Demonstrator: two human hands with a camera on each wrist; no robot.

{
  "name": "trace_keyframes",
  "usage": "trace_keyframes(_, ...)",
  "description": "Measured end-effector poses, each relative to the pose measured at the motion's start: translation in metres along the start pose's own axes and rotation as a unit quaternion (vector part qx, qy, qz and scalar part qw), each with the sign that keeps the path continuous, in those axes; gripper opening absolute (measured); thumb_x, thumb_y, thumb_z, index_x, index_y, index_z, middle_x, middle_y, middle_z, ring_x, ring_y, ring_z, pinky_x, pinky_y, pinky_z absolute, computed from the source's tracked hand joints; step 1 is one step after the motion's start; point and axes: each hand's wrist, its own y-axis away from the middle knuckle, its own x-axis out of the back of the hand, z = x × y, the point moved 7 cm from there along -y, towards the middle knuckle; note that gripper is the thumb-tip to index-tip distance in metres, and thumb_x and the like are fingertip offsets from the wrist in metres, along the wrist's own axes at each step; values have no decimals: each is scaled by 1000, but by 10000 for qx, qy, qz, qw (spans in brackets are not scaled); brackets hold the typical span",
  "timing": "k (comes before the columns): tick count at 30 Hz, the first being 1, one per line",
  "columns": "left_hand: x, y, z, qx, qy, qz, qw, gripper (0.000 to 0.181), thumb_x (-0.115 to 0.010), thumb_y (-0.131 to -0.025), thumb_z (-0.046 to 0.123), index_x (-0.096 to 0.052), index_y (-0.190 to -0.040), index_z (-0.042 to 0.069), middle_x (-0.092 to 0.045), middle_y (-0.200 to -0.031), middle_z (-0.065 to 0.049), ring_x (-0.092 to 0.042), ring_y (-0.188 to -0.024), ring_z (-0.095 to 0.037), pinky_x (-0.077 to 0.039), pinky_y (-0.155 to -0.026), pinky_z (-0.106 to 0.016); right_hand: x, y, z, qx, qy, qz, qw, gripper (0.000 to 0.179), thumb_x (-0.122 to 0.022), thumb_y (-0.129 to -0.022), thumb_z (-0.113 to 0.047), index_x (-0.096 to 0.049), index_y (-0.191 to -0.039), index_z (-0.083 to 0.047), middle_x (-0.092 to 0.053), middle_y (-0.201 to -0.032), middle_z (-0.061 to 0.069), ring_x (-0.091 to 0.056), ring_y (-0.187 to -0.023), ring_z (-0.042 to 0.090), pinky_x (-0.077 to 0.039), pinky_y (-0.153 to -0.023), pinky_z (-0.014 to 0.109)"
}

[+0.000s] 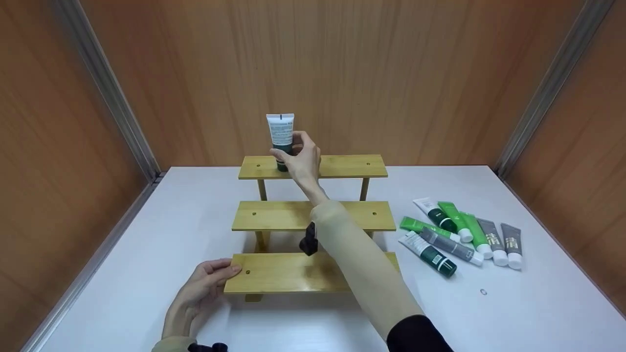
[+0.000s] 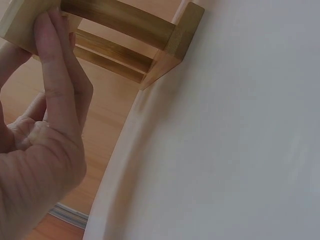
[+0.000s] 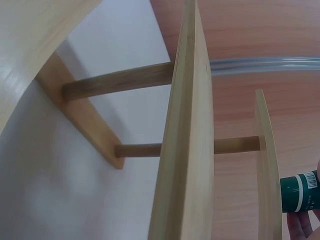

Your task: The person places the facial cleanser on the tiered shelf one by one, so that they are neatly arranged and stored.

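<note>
A three-tier wooden stand (image 1: 313,215) is on the white table. On its top shelf, toward the left end, a white and dark green squeeze tube (image 1: 281,131) is upright, cap down. My right hand (image 1: 304,159) holds this tube between thumb and fingers. In the right wrist view the green cap end (image 3: 299,192) meets the top shelf, with fingertips at the frame's edge. My left hand (image 1: 203,283) pinches the left end of the lowest shelf; the left wrist view shows its fingers (image 2: 55,65) against the wooden board.
Several green, grey and white-and-green tubes (image 1: 452,232) lie in a loose pile to the stand's right. A small ring (image 1: 483,292) lies in front of them. Wood-grain panels (image 1: 313,73) with metal corner rails (image 1: 543,88) enclose the table.
</note>
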Motion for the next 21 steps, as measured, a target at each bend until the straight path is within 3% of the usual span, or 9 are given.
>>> trace_keyframes(14,-2,1,1,19,-163,73,9998,32,-67,-97,17,-64,-125,0,-77,-103,0,-75,-93,-12,-61,-82,-21,-6,-2,-2,-24,191,115,9997,49,-86,-81,-21,-63,-121,-9,-72,-114,8,-68,-98,20,-55,-86,29)
trace_keyframes(21,-1,1,0,55,-130,135,9998,37,-67,-97,18,-62,-128,-2,-77,-104,1,-75,-93,-11,-61,-83,-20,-6,0,-3,-19,219,-58,9997,50,-86,-81,-22,-62,-122,-8,-71,-116,9,-67,-99,20,-56,-86,29)
